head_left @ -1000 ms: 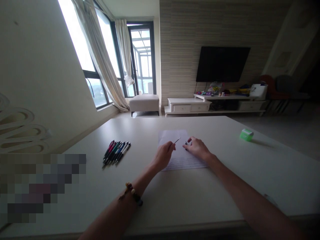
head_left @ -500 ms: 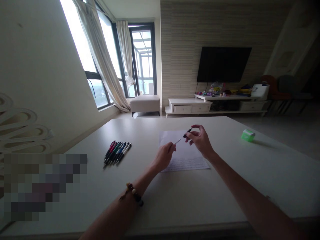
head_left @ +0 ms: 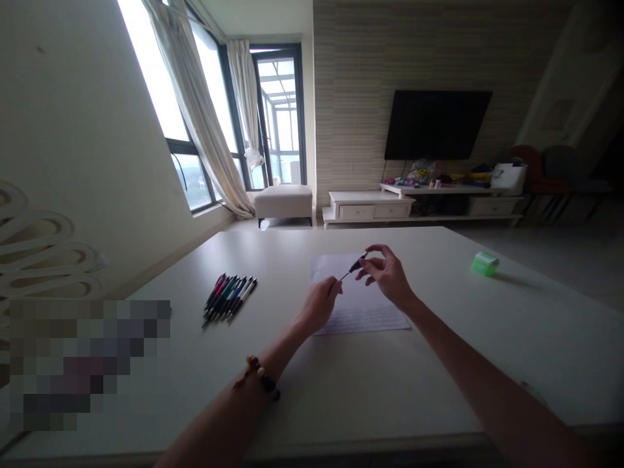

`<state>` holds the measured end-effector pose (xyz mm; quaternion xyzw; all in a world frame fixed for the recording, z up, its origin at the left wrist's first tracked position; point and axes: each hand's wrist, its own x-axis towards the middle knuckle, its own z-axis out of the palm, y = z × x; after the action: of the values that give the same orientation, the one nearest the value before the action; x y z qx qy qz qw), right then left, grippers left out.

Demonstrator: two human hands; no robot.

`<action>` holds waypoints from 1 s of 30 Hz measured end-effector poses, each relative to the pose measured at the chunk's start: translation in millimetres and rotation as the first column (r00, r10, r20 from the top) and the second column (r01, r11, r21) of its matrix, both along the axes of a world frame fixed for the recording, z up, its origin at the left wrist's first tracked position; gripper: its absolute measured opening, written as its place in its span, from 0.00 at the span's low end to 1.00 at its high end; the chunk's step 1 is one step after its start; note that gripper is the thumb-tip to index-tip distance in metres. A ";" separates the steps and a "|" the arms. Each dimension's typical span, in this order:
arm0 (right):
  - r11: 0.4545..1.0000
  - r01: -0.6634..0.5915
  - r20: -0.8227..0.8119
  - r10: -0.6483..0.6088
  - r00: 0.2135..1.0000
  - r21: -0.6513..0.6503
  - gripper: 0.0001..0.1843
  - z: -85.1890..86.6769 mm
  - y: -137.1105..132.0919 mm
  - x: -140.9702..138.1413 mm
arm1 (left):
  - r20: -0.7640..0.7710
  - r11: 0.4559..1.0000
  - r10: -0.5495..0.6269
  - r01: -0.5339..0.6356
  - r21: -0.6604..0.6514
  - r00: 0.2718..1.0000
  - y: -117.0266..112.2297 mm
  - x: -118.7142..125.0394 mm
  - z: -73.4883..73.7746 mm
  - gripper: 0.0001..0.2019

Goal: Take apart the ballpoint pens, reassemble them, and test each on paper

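Left hand pinches thin metal refill; right hand pinches dark pen barrel, ends meeting above printed sheet. Assembly stage, apparently; alignment calls for steady fingers.

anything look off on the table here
One pen looks taken apart: the left hand holds a thin metal refill up to a black pen barrel in the right hand, while the other pens lie assembled in a neat row.

Dark pen in right hand
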<state>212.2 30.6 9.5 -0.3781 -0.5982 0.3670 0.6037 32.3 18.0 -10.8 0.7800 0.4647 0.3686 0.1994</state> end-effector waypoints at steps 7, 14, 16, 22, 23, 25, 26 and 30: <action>0.999 0.040 -0.034 -0.041 0.999 -0.029 0.20 3.9 1.3 6.8 | -0.029 0.999 -0.007 0.008 0.035 1.000 1.2 -0.8 -1.7 0.17; 0.996 -0.056 0.083 0.062 0.995 -0.065 0.18 -0.7 1.3 2.9 | -0.029 1.000 0.005 -0.005 0.007 1.000 0.8 -0.6 -0.5 0.14; 0.994 -0.085 0.103 0.092 0.990 -0.072 0.18 -0.8 0.8 2.4 | -0.027 1.000 -0.008 0.009 0.029 1.000 1.0 -1.2 -1.6 0.15; 0.999 -0.045 0.259 0.046 0.965 -0.009 0.20 0.8 -4.5 2.4 | -0.080 0.996 -0.042 0.049 0.075 0.996 -0.2 -4.6 -2.5 0.14; 1.000 -0.015 0.305 0.010 0.952 0.013 0.20 0.8 -6.1 1.8 | -0.096 0.995 -0.040 0.048 0.085 0.995 -0.7 -5.1 -2.0 0.14; 0.997 0.048 0.397 -0.070 0.915 0.065 0.21 0.0 -9.4 -0.1 | -0.138 0.994 -0.037 0.051 0.098 0.990 -1.7 -6.0 -0.4 0.13; 0.993 0.073 0.437 -0.105 0.893 0.089 0.22 -0.8 -10.6 -1.2 | -0.159 0.993 -0.036 0.053 0.105 0.987 -2.3 -6.4 0.5 0.13; 0.990 0.103 0.497 -0.139 0.857 0.100 0.27 -6.3 -10.4 -4.2 | -0.225 0.987 -0.042 0.075 0.141 0.973 -4.5 -7.6 4.5 0.12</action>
<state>208.0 20.2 3.2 -0.4762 -0.7221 0.1962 0.4620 24.7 13.5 -6.4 0.8423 0.4318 0.3071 0.0984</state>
